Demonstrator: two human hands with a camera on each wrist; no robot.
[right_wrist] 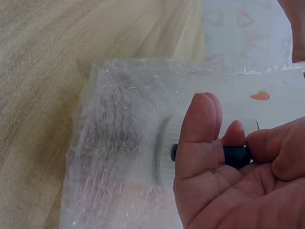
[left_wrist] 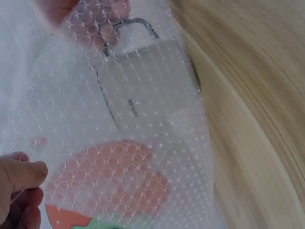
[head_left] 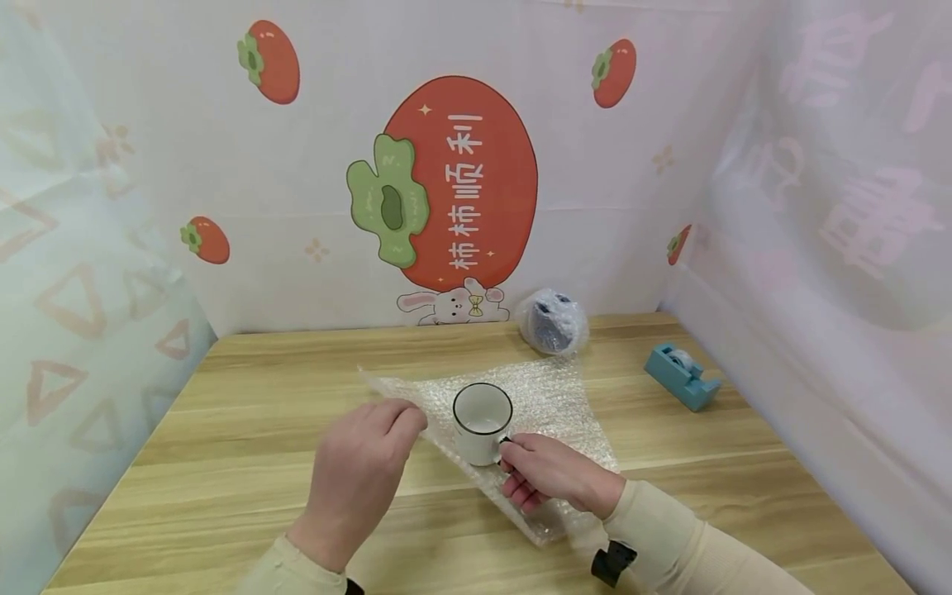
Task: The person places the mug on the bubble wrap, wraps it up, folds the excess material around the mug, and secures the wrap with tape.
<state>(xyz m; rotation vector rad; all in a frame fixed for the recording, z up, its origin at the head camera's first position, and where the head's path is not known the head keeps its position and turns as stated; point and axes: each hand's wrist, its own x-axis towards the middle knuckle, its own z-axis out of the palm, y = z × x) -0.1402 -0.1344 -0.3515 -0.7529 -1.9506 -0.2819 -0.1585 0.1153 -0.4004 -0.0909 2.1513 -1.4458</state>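
Observation:
A white mug [head_left: 473, 446] with a dark rim stands upright on a sheet of bubble wrap [head_left: 554, 401] at the middle of the table. My right hand [head_left: 554, 473] holds the mug by its dark handle [right_wrist: 237, 156], thumb and fingers around it. To the left of the mug, my left hand [head_left: 363, 463] pinches the sheet's left edge between thumb and fingers and holds it up off the table. In the left wrist view the raised bubble wrap [left_wrist: 71, 119] hangs between the camera and the mug, whose outline shows through it.
Behind the sheet, near the back edge, sits a bundle [head_left: 553, 324] wrapped in bubble wrap, with something blue-grey inside. A teal tape dispenser [head_left: 680, 378] stands at the right of the wooden table [head_left: 260, 413]. Printed cloth [head_left: 312, 165] hangs around the back and sides.

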